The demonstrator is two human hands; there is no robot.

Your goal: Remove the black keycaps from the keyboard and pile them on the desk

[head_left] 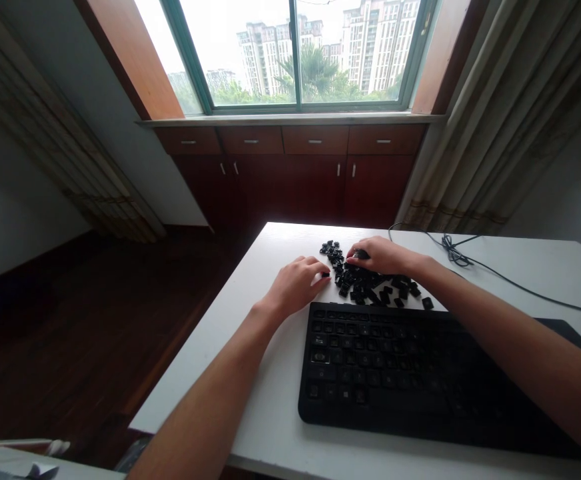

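Observation:
A black keyboard [395, 400] lies on the white table, with some of its key positions looking bare. Just beyond its far edge spreads a loose pile of black keycaps [358, 291]. My left hand [295, 283] is at the left side of the pile, thumb and fingers pinched on a small black keycap [325, 274]. Over the far part of the pile, my right hand [381, 255] is closed around a small dark object [361, 254]; its kind is not clear. My right forearm crosses above the keyboard and hides part of its keys.
The white table [270, 407] has its left edge beside my left forearm. A bundled black cable [454, 252] runs along the right side. Beyond the table stand red-brown cabinets [290, 183] beneath a window, with curtains [470, 153] at the sides.

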